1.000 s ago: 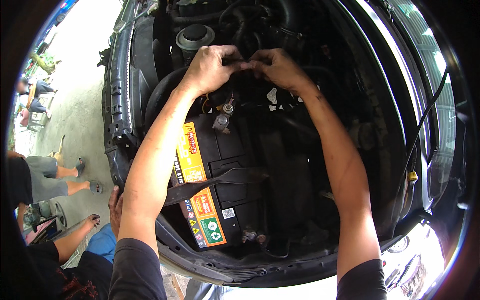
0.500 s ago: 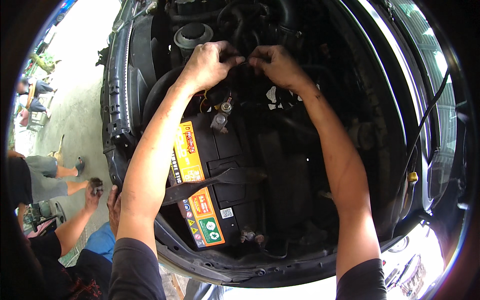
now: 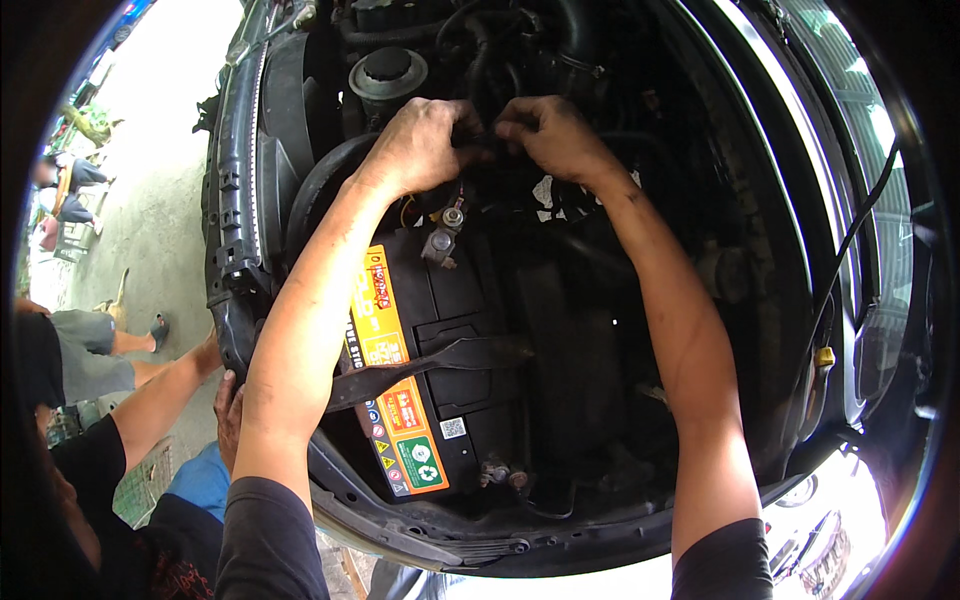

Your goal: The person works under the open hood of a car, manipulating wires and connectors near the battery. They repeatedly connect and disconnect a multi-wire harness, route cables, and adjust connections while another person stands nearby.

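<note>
Over the dark engine bay, the left hand and right hand face each other, just apart, fingers bent inward. Deep shadow fills the space between the fingertips, so whether either hand grips anything cannot be told; the left fingertips are almost lost in it.

Just below the left hand sits a metal clamp with a bolt, at the upper end of the battery. A bit of yellow wire shows by the wrist, mostly covered. Above the left hand stands a round reservoir with a black cap; a thick black hose curves behind the left forearm.

That forearm also covers part of the battery's orange label. A dark strap crosses the battery, one end behind the arm, the other fading into shadow. Near the battery's lower end, a second terminal is dim and hard to make out.

Farther left, another person's hand is at the bay's edge, partly hidden by the left arm. Far right hangs a yellow connector.
</note>
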